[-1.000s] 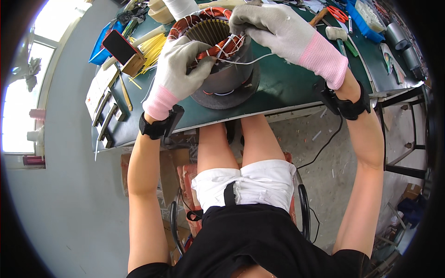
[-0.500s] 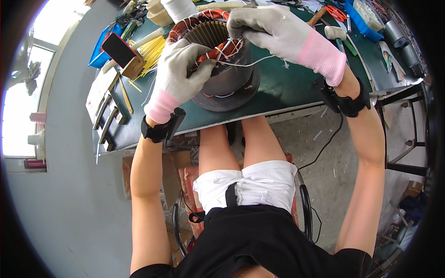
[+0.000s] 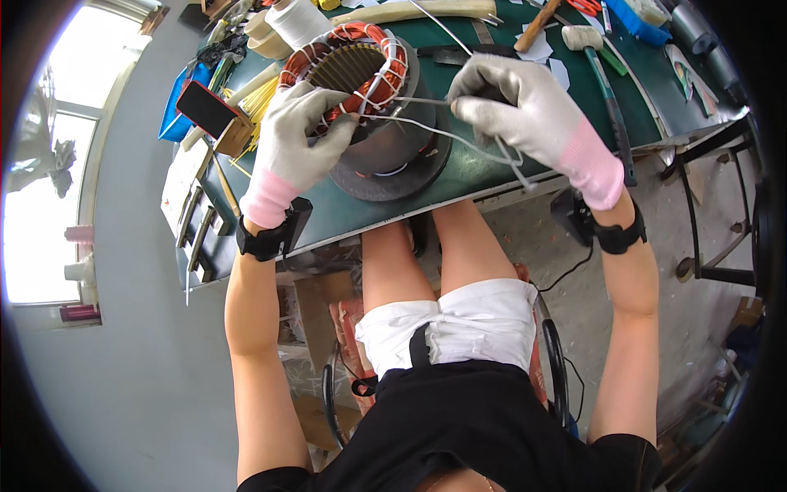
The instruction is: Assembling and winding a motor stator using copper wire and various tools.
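Observation:
A motor stator (image 3: pixel 385 156) with a dark grey round housing stands on the green workbench in front of me. Its ring of copper windings (image 3: pixel 365 31) is wrapped at intervals with white lacing. My left hand (image 3: pixel 295 135), in a pale glove with a pink cuff, grips the near left part of the windings between thumb and fingers. To the right of the stator, my gloved right hand (image 3: pixel 520 107) pinches a white cord (image 3: pixel 447 134). One strand runs taut from the windings to its fingertips; another sags below, with loose loops under the hand.
A mallet (image 3: pixel 602 90) lies to the right, beside a wooden-handled hammer (image 3: pixel 537 26). Behind the stator stands a white thread spool (image 3: pixel 297 23). A phone (image 3: pixel 205 108) leans on a wooden stand at left, near yellow sticks (image 3: pixel 256 102) and a blue tray (image 3: pixel 174 123).
My right hand has moved right and down, away from the windings, drawing a strand of cord out. My left hand stays on the windings. The whole view has shifted slightly.

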`<state>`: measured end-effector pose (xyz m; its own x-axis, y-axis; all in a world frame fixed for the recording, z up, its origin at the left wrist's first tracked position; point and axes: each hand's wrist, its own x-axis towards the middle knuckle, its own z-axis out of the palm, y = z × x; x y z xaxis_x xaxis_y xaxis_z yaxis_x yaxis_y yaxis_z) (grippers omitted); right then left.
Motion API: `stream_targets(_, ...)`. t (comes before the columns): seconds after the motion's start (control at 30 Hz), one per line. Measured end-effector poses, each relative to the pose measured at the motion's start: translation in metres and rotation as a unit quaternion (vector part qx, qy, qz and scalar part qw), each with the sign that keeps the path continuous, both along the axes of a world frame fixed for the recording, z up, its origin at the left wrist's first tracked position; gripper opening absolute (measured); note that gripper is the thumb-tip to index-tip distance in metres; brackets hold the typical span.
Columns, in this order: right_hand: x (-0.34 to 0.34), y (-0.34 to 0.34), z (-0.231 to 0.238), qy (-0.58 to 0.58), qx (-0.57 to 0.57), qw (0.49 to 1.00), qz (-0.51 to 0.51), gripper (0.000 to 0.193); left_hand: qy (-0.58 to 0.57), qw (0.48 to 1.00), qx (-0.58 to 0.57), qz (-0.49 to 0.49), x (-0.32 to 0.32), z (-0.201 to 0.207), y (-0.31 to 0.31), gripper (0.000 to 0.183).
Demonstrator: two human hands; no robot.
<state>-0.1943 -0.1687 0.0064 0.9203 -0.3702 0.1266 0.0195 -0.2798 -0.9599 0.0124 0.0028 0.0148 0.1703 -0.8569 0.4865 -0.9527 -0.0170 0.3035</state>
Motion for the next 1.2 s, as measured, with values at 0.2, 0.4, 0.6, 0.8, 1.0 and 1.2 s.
stream_targets(0.2, -0.015, 0.048, -0.021, 0.026, 0.166, 0.952, 0.256, 0.023, -0.017, 0.999, 0.038, 0.013, -0.001, 0.005, 0.002, 0.016)
stream_targets(0.4, -0.002, 0.015, -0.045, -0.129, 0.038, 0.988, 0.077, 0.037, 0.022, 1.0, 0.003, 0.019, 0.01, -0.004, 0.003, 0.015)
stream_targets(0.6, 0.017, 0.003, -0.07, -0.075, -0.179, 0.979, -0.07, 0.014, 0.043, 0.998, 0.028, 0.04, 0.008, -0.001, 0.005, 0.013)
stream_targets(0.8, 0.023, -0.01, -0.04, -0.221, -0.313, 0.908, -0.171, 0.011, -0.004, 0.999, 0.021, 0.031, 0.01, -0.003, 0.006, 0.012)
stream_targets(1.0, 0.045, -0.028, -0.009, -0.332, -0.512, 0.769, -0.193, 0.018, -0.008, 0.999, 0.021, 0.037, 0.004, 0.001, 0.007, 0.014)
stream_targets(1.2, 0.048, -0.033, -0.001, -0.315, -0.567, 0.741, -0.173, 0.032, -0.004, 0.999, 0.033, 0.035, 0.003, -0.002, 0.001, 0.014)
